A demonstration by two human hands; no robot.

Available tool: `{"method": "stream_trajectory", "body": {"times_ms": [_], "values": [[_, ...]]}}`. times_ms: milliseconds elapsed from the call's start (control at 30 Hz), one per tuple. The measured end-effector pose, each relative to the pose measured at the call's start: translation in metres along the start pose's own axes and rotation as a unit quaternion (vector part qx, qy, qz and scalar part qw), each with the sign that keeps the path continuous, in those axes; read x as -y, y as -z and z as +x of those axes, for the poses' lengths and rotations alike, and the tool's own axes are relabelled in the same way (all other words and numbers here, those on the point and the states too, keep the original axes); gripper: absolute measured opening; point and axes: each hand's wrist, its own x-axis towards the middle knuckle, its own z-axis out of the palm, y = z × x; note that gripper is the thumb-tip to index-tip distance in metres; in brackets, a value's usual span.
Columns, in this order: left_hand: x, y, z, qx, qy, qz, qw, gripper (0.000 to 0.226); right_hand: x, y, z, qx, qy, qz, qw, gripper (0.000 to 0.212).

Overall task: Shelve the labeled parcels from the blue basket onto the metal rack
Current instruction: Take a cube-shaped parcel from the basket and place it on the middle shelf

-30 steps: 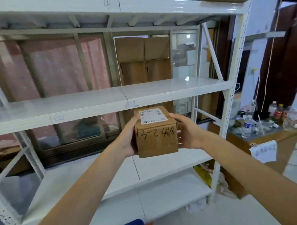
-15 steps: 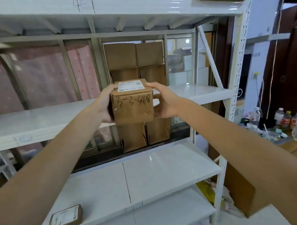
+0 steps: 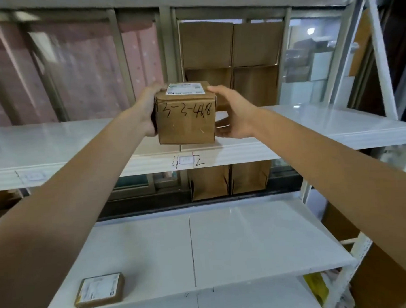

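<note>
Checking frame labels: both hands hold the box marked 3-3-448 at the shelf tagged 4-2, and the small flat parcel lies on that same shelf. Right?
Not quite. The head view shows the small flat parcel on the shelf below, near its front left corner, not on the 4-2 shelf. The rest holds: left hand and right hand hold the box at that shelf.

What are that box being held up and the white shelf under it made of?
The box looks like plain brown corrugated cardboard: matte, creased at its edges, with marker writing on the front and a glossy white paper label on top. The shelf appears to be metal painted glossy white, since it reflects light and has a folded front lip, though the paint hides the material itself.
</note>
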Motion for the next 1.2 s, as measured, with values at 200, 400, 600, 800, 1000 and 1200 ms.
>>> {"method": "stream_trajectory", "body": {"times_ms": [200,400,600,800,1000,1200], "values": [[0.021,0.012,0.031,-0.004,-0.011,-0.01,1.0,0.029,-0.016,0.0,0.041,0.017,0.054,-0.002,0.998,0.042],[0.029,0.014,0.042,-0.004,-0.019,-0.008,1.0,0.028,-0.017,0.004,0.059,0.026,0.053,-0.038,0.998,0.043],[0.032,0.02,0.045,-0.001,-0.015,-0.003,1.0,0.028,-0.019,0.004,0.062,0.051,0.039,-0.043,0.997,0.031],[0.035,0.022,0.045,-0.002,-0.005,0.003,1.0,0.031,-0.019,0.003,0.062,0.055,0.018,-0.043,0.997,0.032],[0.033,0.025,0.045,-0.016,0.008,0.007,1.0,0.034,-0.018,0.002,0.064,0.052,0.0,-0.036,0.998,0.037],[0.026,0.026,0.038,-0.028,0.011,0.021,0.999,0.055,-0.014,-0.004,0.056,0.036,-0.014,-0.041,0.998,0.052]]}}
